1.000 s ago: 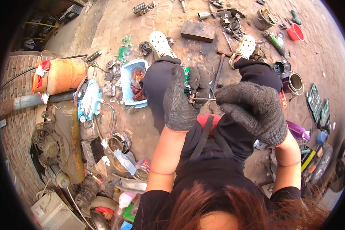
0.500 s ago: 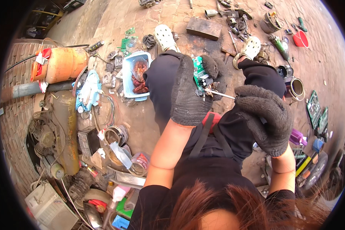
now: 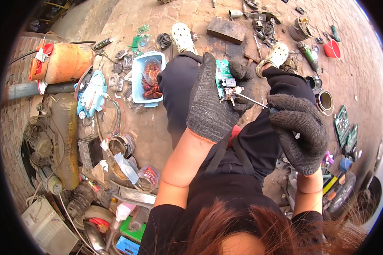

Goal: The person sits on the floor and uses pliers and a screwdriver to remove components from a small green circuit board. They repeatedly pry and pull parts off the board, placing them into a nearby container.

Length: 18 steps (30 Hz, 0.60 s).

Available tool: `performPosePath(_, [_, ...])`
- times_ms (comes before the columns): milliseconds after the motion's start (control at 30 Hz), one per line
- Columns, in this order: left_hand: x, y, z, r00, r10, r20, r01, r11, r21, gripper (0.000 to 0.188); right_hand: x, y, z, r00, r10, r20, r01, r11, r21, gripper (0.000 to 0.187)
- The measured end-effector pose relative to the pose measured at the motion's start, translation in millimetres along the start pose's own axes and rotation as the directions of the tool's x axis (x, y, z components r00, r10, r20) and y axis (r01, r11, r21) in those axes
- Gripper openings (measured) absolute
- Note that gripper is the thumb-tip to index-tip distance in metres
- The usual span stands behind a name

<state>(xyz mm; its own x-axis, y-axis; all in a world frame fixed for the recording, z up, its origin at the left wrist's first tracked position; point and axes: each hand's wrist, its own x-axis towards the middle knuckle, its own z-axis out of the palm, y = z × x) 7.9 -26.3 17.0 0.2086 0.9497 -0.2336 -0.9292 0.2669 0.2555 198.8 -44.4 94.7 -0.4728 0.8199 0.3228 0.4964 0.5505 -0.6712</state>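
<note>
In a dark knit work glove, my left hand (image 3: 212,102) grips a small green circuit board (image 3: 224,76) by its edges above my knees. Black and copper-coloured components crowd the board's near end. My right hand (image 3: 300,127), gloved the same way, is closed round the handle of a screwdriver (image 3: 253,100); most of that handle is hidden by the fingers. The thin metal shaft points left, and its tip reaches the components at the board's near end. Whether the tip presses on a part or only lies against it, I cannot tell.
A pale blue basin (image 3: 136,80) with reddish-brown pieces stands left of my knee. An orange gas cylinder (image 3: 70,63) lies farther left. Ahead are a dark metal block (image 3: 226,30), a hammer (image 3: 252,57) and a red bucket (image 3: 332,49). More green boards (image 3: 342,123) lie at right.
The board has turned so that more of its component side shows. The screwdriver and my right hand have shifted slightly right, and the shaft now slants more steeply.
</note>
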Motion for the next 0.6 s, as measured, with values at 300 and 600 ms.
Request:
performPosePath(300, [2.4,-2.8,-1.0,0.986,0.123,-0.116,-0.088,0.959,0.268,0.029,11.7,2.7,-2.5,0.993,-0.099,0.071,0.104,0.992,-0.073,0.025])
performPosePath(600, [-7.6,3.4,34.7,0.992,0.048,-0.117,-0.039,0.996,0.077,0.039,11.3,-0.1,4.1,0.981,-0.124,0.147,0.151,0.97,-0.19,0.031])
